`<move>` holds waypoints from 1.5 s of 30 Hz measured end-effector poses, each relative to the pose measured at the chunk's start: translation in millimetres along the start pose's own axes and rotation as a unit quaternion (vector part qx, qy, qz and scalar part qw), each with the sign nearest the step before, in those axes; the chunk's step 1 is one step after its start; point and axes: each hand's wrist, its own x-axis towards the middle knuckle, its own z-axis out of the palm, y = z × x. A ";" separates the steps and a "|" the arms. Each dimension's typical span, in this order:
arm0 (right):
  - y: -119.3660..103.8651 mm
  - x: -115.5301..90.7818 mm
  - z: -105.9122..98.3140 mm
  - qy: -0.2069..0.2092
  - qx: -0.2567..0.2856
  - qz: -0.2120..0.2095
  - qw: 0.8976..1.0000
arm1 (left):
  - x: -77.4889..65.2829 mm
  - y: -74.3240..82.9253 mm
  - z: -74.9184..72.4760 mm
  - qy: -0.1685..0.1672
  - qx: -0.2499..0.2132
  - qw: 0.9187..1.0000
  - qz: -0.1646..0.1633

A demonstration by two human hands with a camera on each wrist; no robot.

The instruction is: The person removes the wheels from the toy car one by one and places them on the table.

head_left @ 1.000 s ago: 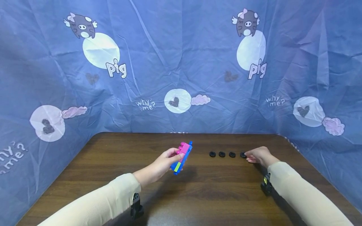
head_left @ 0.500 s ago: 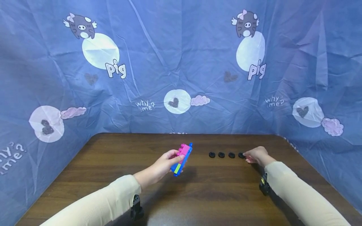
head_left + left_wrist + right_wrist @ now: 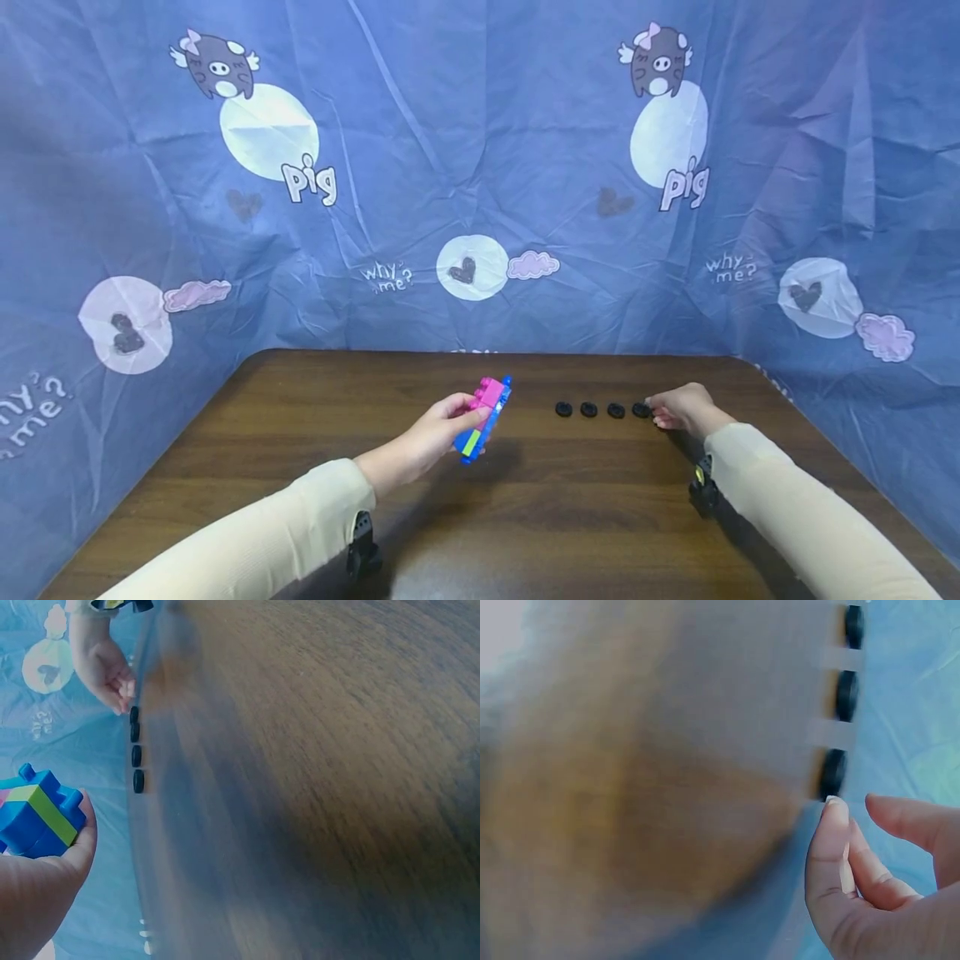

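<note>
My left hand (image 3: pixel 431 433) grips a toy block assembly (image 3: pixel 491 392) of pink, blue and lime-green bricks, held tilted above the table. In the left wrist view the block assembly (image 3: pixel 43 814) shows blue studs and a green stripe, partly covered by the hand (image 3: pixel 75 859). My right hand (image 3: pixel 684 410) is at the right end of a row of small black toy wheels. Its index fingertip is at the edge of the end wheel (image 3: pixel 833 774), while the thumb stands apart, with nothing pinched between them. The other wheels (image 3: pixel 588 410) lie flat, spaced out to the left.
The brown wooden table (image 3: pixel 525 517) has its far edge just behind the wheels. A blue cloth (image 3: pixel 480 167) with pig prints hangs behind and at both sides. Black wrist cameras (image 3: pixel 363 543) sit under both sleeves.
The end wheel has shifted slightly left toward the others. My right hand has drawn a little off it. My left hand keeps its grip on the block assembly, almost unmoved.
</note>
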 end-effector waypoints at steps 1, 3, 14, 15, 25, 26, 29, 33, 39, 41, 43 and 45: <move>-3.1 -3.1 0.8 0.002 0.003 -0.005 1.000 | 0.0 0.2 0.2 -0.001 -0.001 1.000 0.002; -10.6 -9.6 2.7 0.007 0.002 -0.013 1.000 | 0.2 -0.1 0.1 0.002 0.005 1.000 0.008; -38.9 -18.8 5.4 -0.023 0.008 -0.032 0.999 | 7.7 1.9 -1.3 0.099 0.064 0.993 0.002; -41.4 -20.8 6.0 -0.026 0.005 -0.036 0.999 | 8.5 2.9 -1.8 0.115 0.067 0.991 0.002; -73.2 -46.2 20.2 -0.081 -0.057 -0.117 0.988 | 14.3 22.0 -6.7 0.176 0.088 0.980 0.028; -76.5 -49.9 24.0 -0.084 -0.060 -0.121 0.987 | 14.4 23.5 -6.4 0.174 0.083 0.981 0.032; -84.6 -60.0 35.9 -0.098 -0.065 -0.138 0.983 | 14.2 26.7 -5.2 0.166 0.073 0.982 0.044; -89.6 -69.5 53.6 -0.123 -0.072 -0.148 0.979 | 13.2 26.2 -3.1 0.161 0.105 0.980 0.050; -91.4 -80.9 76.4 -0.185 -0.036 -0.137 0.972 | 11.6 23.2 0.2 0.136 0.148 0.978 0.052; -92.6 -84.3 81.6 -0.211 -0.016 -0.141 0.967 | 12.0 23.2 1.9 0.125 0.154 0.979 0.057; -93.6 -87.3 85.9 -0.240 -0.002 -0.150 0.959 | 12.4 23.6 4.0 0.116 0.164 0.977 0.064; -94.9 -90.5 89.9 -0.261 0.004 -0.155 0.953 | 12.6 24.2 6.8 0.108 0.181 0.975 0.073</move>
